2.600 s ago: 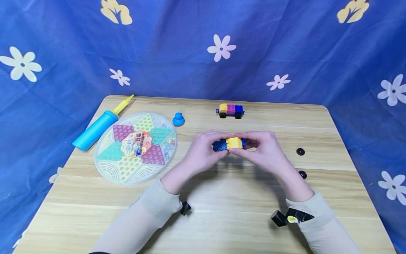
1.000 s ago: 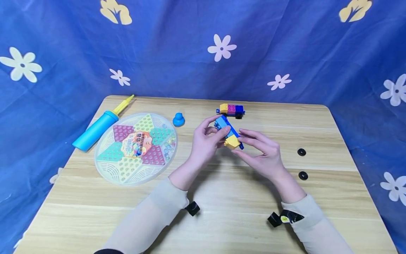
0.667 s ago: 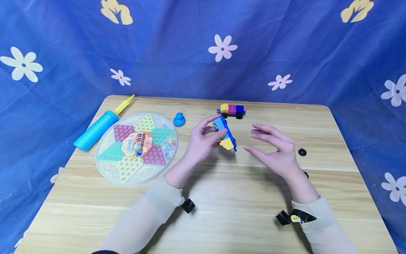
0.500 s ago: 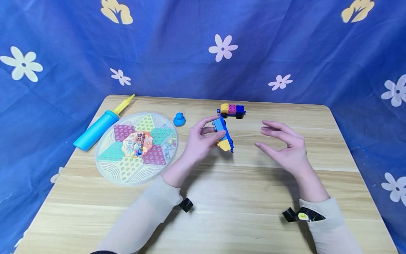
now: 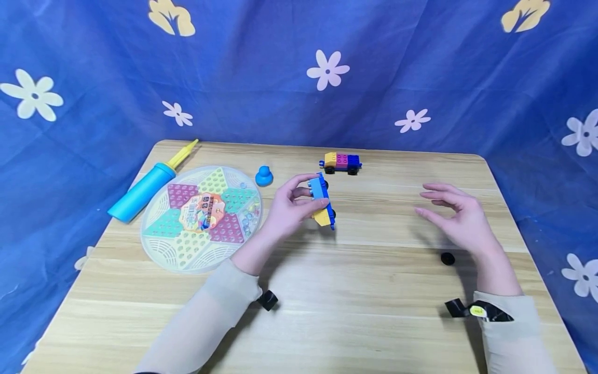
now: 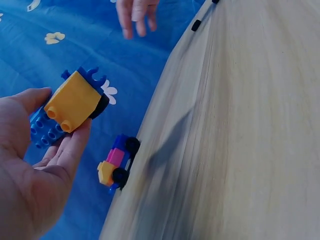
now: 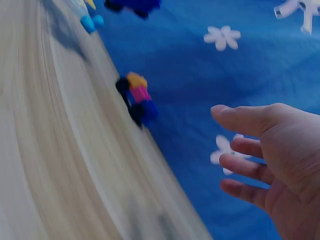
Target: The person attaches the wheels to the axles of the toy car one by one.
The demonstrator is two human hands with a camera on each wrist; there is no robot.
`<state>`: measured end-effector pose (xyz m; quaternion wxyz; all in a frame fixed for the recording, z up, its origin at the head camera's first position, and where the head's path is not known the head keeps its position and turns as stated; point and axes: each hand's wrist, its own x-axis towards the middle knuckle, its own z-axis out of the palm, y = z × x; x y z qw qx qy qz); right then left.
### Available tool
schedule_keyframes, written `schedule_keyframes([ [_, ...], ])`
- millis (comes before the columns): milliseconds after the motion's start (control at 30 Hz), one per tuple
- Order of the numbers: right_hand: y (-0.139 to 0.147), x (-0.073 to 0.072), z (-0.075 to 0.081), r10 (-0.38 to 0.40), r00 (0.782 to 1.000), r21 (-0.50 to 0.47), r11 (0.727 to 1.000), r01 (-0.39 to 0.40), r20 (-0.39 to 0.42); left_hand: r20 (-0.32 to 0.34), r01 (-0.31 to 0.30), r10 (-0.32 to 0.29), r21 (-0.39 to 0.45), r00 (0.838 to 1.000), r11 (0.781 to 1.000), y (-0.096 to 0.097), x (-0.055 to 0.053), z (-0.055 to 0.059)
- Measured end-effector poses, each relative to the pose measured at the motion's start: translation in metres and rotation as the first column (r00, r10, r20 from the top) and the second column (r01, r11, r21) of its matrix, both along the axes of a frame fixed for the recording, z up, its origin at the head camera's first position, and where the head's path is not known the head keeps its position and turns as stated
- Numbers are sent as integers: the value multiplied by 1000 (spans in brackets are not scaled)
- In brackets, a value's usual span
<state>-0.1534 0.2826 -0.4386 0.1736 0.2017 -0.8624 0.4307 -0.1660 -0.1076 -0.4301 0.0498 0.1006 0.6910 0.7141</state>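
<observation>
My left hand (image 5: pixel 286 209) grips a toy car of building blocks (image 5: pixel 319 189), light blue and yellow on a dark blue base, thumb on its side. In the left wrist view the yellow sloped block (image 6: pixel 75 102) faces the camera, with a black wheel (image 6: pixel 100 107) beside it and a blue hook-shaped coupling at the end. My right hand (image 5: pixel 462 221) is over the right part of the table, fingers apart and holding nothing. Just below it lies a loose black wheel (image 5: pixel 447 258); the hand hides the spot where a second wheel lay.
A second block car (image 5: pixel 342 162), yellow, pink and blue with black wheels, stands near the back edge of the wooden table (image 5: pixel 364 311). Further left are a small blue duck (image 5: pixel 263 176), a round Chinese checkers board (image 5: pixel 156 244) and a blue and yellow hand pump (image 5: pixel 142 192).
My right hand has let go of the light blue and yellow car and moved right, towards the loose wheels. The left hand has turned the car on its side and shifted slightly left with it.
</observation>
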Motion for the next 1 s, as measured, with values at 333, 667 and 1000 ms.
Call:
schedule_keyframes([
  [333, 48, 1, -24, -100, 965, 214, 976, 47, 242, -13, 16, -16, -55, 1000, 998, -6, 2, 0],
  [667, 64, 6, -34, -93, 944, 339, 940, -21, 318, 7, 30, -29, -81, 1000, 996, -7, 4, 4],
  [1000, 62, 6, -30, -81, 966, 332, 943, -5, 247, 0, 43, -43, -80, 999, 996, -5, 5, 9],
])
